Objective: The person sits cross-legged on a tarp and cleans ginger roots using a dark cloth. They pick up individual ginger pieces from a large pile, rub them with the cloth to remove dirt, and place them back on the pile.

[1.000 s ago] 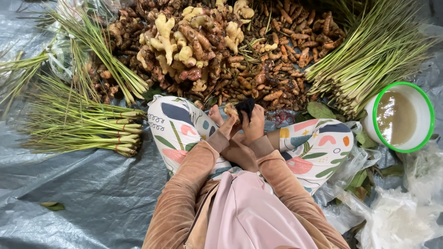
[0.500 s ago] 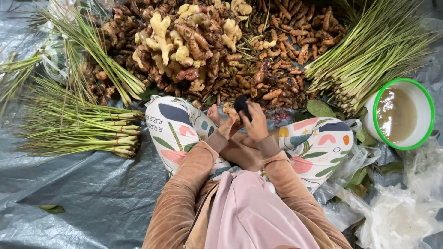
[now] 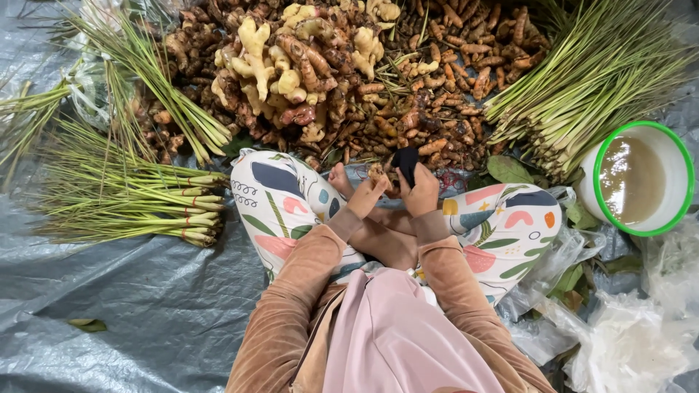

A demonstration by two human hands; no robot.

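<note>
Underneath, crinkled grey tarp [image 3: 131, 306] outdoors

Small root piece and dark object held over the lap

The root piece [image 3: 378, 175] is a small, knobbly, brownish-tan bit, pinched at the fingertips of the left hand [image 3: 365, 195] just in front of the crossed legs. Right beside it, nearly touching, the dark object [image 3: 406, 164] is black, rounded and stands roughly upright, gripped in the right hand [image 3: 420, 195]; what it is cannot be told. Both sit just short of the big root heap.
</note>
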